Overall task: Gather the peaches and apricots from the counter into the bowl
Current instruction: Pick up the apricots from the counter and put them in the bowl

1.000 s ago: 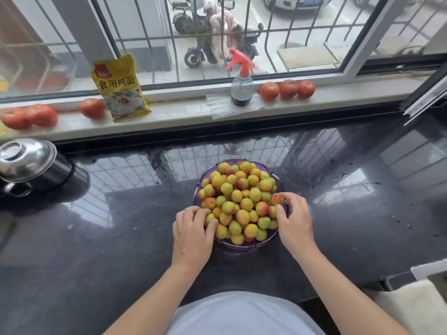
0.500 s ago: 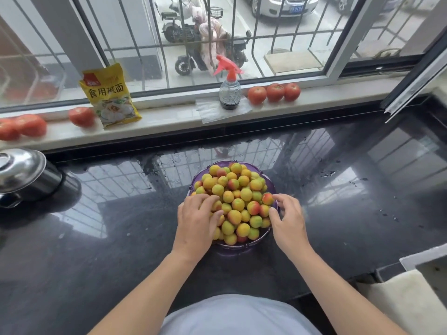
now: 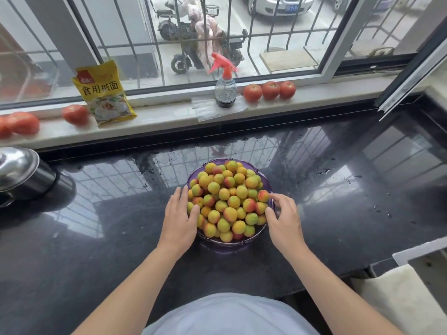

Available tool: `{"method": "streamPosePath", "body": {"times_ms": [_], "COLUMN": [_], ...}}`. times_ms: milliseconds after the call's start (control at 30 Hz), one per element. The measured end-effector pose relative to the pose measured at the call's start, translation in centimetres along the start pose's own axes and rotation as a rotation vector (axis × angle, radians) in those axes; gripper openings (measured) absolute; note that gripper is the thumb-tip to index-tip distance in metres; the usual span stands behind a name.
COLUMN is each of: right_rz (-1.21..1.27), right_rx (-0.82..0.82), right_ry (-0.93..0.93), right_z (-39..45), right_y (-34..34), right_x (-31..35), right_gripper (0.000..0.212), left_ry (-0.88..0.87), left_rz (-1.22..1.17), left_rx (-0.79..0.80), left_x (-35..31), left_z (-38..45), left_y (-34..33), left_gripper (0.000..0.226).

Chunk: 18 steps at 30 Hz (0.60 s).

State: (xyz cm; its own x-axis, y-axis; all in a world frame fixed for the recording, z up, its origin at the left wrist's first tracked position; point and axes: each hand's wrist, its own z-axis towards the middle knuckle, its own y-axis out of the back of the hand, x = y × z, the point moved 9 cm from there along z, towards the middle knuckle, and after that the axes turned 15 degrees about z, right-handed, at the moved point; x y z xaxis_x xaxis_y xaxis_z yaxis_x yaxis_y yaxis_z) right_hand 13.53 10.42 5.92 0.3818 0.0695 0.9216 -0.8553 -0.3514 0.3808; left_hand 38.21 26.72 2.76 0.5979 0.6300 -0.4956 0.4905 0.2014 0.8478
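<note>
A: Location of the fruit?

B: The peaches and apricots (image 3: 227, 201) are heaped in the purple bowl (image 3: 193, 176), centre of the frame, on the black counter (image 3: 96, 250).

A: Hand status?

B: The left hand (image 3: 179, 221) lies flat against the bowl's left side, fingers straight and released, thumb touching fruit at the rim. The right hand (image 3: 283, 221) sits at the right rim, fingers curled; its fingertips touch a reddish fruit, but whether they grasp it, I cannot tell.

A: Surroundings?

B: Upper frame, on the windowsill (image 3: 169, 117): a spray bottle (image 3: 225, 89) at centre, three tomatoes (image 3: 269, 90) just right of it, a yellow packet (image 3: 104, 93) upper left. A steel lid (image 3: 14, 165) sits at the left edge.
</note>
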Motion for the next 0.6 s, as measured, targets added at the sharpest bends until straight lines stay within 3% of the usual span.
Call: {"method": "streamPosePath", "body": {"times_ms": [133, 233, 367, 533, 600], "right_rz": [-0.167, -0.337, -0.521, -0.665, -0.717], "right_rx": [0.092, 0.198, 0.324, 0.413, 0.472], "right_ry": [0.106, 0.290, 0.419, 0.362, 0.352], "right_z": [-1.0, -1.8, -0.2, 3.7, 3.9], "right_y": [-1.0, -2.9, -5.4, -7.2, -7.7], "right_x": [0.5, 1.9, 3.8, 3.8, 2.9], "right_gripper": [0.047, 0.054, 0.062, 0.067, 0.069], "left_ry": [-0.261, -0.463, -0.471, -0.450, -0.424], "left_rz": [0.376, 0.558, 0.647, 0.600, 0.631], "left_rx": [-0.237, -0.203, -0.185, -0.229, -0.148], "left_x": [-3.7, -6.1, -6.6, -9.2, -9.9], "left_z": [-2.0, -3.2, -4.0, -1.0, 1.0], "left_y": [0.8, -2.0, -3.3, -0.9, -0.9], "left_gripper": [0.063, 0.063, 0.070, 0.067, 0.072]}}
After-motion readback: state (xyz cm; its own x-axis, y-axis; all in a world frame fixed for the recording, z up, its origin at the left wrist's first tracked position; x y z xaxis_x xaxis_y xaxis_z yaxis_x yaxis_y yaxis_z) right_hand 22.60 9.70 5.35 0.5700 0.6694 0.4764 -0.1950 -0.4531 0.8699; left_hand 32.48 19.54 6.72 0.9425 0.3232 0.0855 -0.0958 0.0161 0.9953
